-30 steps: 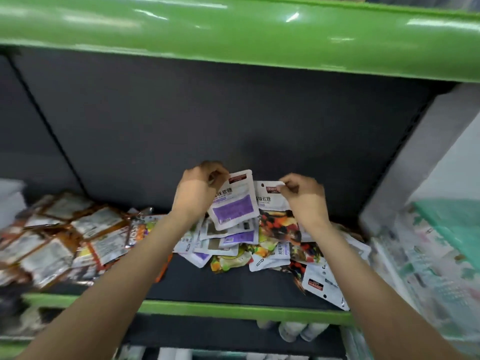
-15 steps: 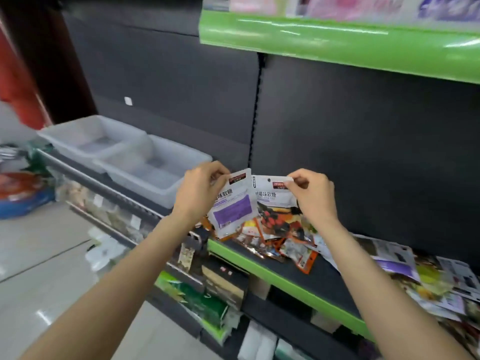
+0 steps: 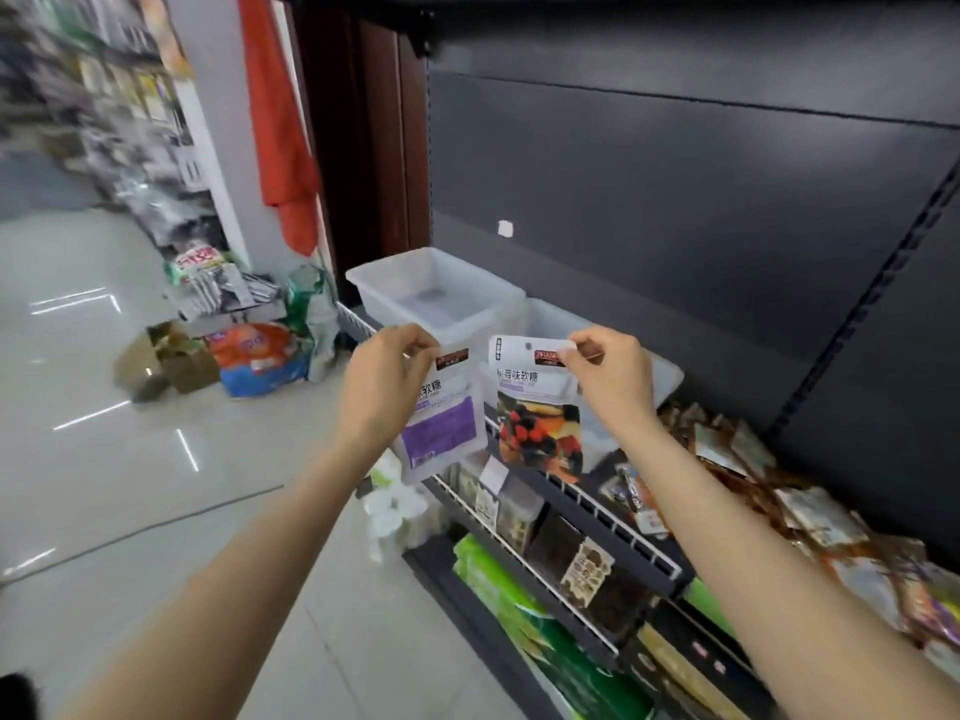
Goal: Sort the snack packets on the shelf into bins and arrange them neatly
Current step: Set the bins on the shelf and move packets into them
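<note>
My left hand [image 3: 387,379] pinches the top edge of a white packet with a purple panel [image 3: 444,426], which hangs upright. My right hand [image 3: 610,374] pinches the top corner of a white packet with a mixed-berry picture [image 3: 535,413]. Both packets hang side by side in front of the shelf, near two translucent white bins. The nearer bin [image 3: 670,379] is mostly hidden behind the packets and my right hand; the farther bin [image 3: 434,285] looks empty. A heap of orange and white snack packets [image 3: 769,485] lies on the shelf to the right.
A white wire rail [image 3: 597,504] runs along the shelf's front edge. Boxed goods and green packs [image 3: 498,584] fill the lower shelves. On the glossy floor to the left stand a cardboard box [image 3: 166,363] and bagged goods [image 3: 257,358]. A dark back panel [image 3: 675,210] rises behind the shelf.
The view has swung left from the packet heap toward the bins. Both hands have carried their packets along and now hold them in front of the nearer bin.
</note>
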